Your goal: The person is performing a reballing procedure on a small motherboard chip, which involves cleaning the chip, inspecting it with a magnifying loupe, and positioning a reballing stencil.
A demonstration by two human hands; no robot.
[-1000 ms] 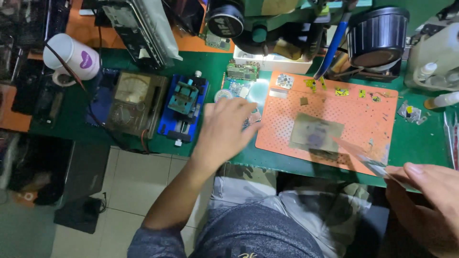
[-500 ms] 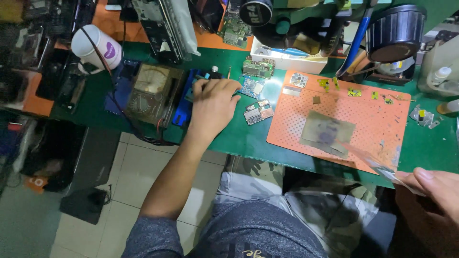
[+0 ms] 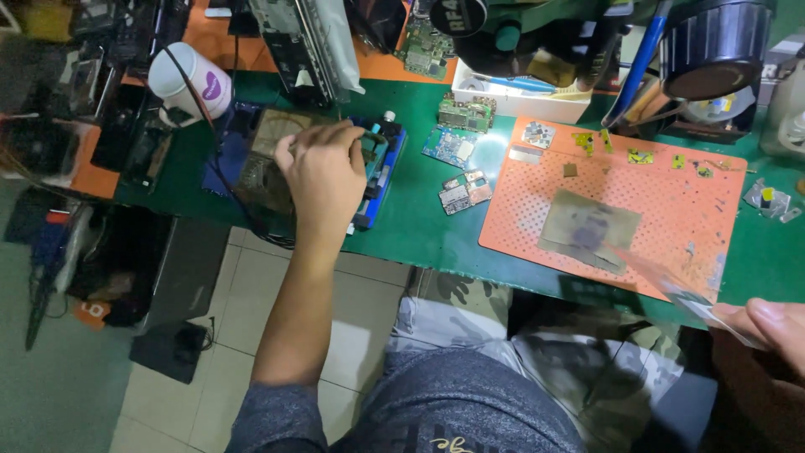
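Two bare hands work at a cluttered green bench. Nearest, at the lower right corner of the frame, the right hand pinches a thin metal tool, probably tweezers, its thumb and fingers closed on the handle while the blurred tip points up-left over the near edge of the orange mat. Lower centre shows the person's lap in dark cloth, with pale floor tiles to the left.

Further up, the left hand reaches across the bench edge to the left of centre, fingers curled down onto a blue holding jig and the brownish flat pad beside it; whether the fingers actually grip anything I cannot tell, since the knuckles hide the tips.

Right of centre, the orange mat is rubbery and dotted with rows of small holes. On it lies a dull grey rectangular metal sheet, and tiny yellow and grey parts are scattered along its far edge. Between mat and jig, several small green circuit boards lie flat on the bench.

Farther back, at upper left, a white cup with a purple mark stands upright, a black cable crossing it. Upper centre holds a white tray with tools in it, partly hidden under a green microscope body. At upper right sits a round black lamp head.
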